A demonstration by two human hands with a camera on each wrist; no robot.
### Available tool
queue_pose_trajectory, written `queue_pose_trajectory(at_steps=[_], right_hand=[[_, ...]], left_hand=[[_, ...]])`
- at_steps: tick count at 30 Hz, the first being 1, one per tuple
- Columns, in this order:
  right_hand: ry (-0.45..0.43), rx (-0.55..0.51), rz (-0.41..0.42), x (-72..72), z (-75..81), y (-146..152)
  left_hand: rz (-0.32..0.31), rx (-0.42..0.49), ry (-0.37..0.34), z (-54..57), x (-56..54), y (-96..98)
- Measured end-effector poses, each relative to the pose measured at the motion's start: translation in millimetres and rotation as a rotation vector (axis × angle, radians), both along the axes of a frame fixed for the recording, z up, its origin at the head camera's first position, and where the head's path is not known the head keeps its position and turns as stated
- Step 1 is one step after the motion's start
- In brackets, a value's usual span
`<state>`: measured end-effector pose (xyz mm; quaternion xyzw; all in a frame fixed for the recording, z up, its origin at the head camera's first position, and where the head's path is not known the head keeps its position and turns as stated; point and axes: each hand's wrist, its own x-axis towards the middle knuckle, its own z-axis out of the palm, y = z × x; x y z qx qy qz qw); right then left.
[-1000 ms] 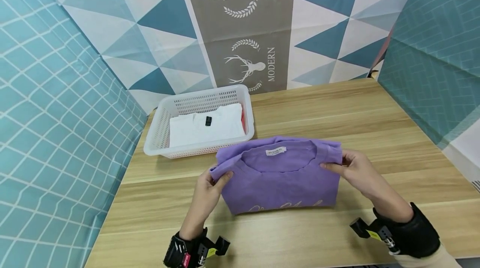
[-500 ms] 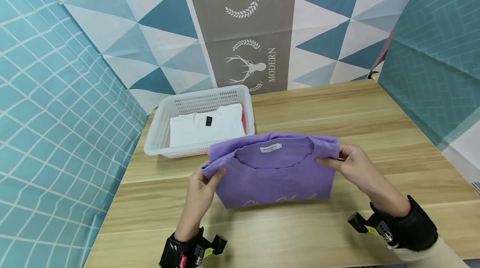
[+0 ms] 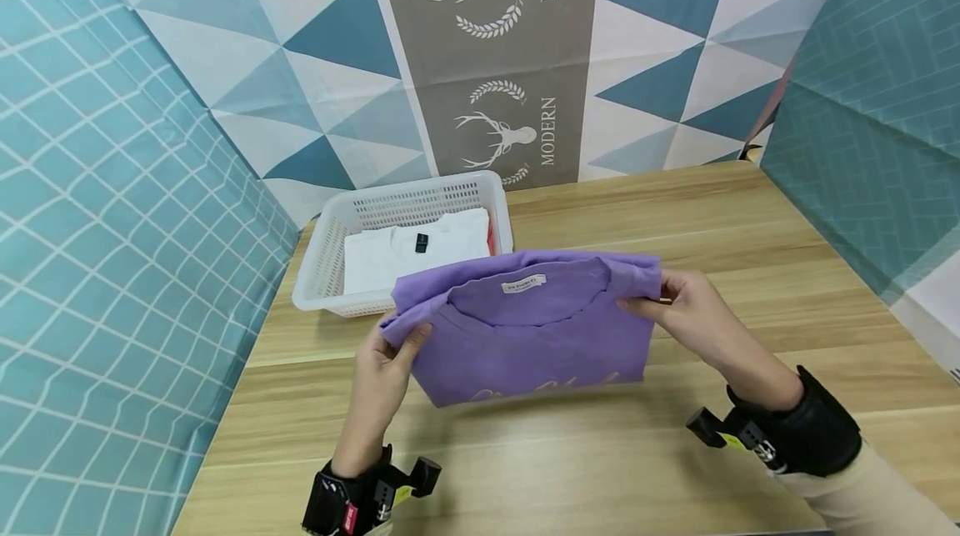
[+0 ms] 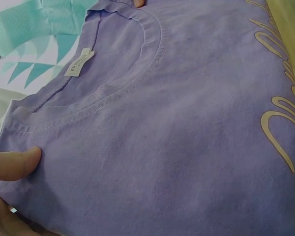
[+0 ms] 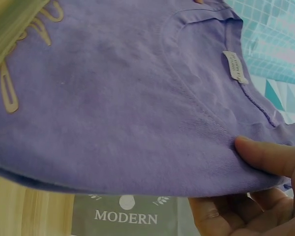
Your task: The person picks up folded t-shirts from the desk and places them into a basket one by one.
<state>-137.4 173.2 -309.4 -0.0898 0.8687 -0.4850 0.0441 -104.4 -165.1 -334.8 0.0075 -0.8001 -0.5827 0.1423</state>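
A folded purple T-shirt (image 3: 525,344) hangs between both hands, its neckline with a white label facing up and gold script along its lower part. My left hand (image 3: 382,373) pinches its left shoulder corner, thumb on top in the left wrist view. The opposite shoulder is gripped by my right hand (image 3: 682,311); in the right wrist view the thumb (image 5: 268,156) lies on the cloth and the other fingers curl beneath. Behind the shirt is a white plastic basket (image 3: 318,269) holding a folded white shirt (image 3: 397,257) with a black label; the purple shirt overlaps its near right corner in the head view.
The wooden table (image 3: 570,469) extends under and around the shirt. A patterned cloth backdrop (image 3: 525,44) stands along the back edge, with a blue tiled sheet (image 3: 97,186) at the left and a teal one (image 3: 877,127) at the right. A bit of red shows in the basket.
Both hands have carried the purple shirt to the left and away from the body, closer to the basket. Its left side now overlaps the basket's near rim more.
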Motion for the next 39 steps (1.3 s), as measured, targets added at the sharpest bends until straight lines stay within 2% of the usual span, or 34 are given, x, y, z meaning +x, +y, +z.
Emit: queue_pose_trajectory(at_steps=[5,10,18,23,32,39], right_hand=[[0.007,0.005,0.018,-9.3,6.2,-11.3],[0.034,-0.009,0.019,-20.8,15.9,-27.8],[0.092,-0.073,0.026,-39.2,28.5,-54.3],[0.127,-0.082,0.004,-50.5,38.6,-70.2],[0.17,-0.103,-0.034,-80.7,57.2,-97.5],[0.233,-0.1,-0.038,-103.7,68.5,-119.9]], left_hand=[[0.021,-0.003,0.066,5.4,-5.1,-10.0],[0.066,-0.01,0.096,14.4,-12.8,-22.2],[0.141,-0.011,0.093,33.0,-23.2,-44.8],[0.177,-0.036,0.126,45.0,-31.2,-56.8],[0.247,-0.089,0.228,70.1,-62.2,-74.6],[0.272,-0.07,0.273,84.7,-83.7,-90.7]])
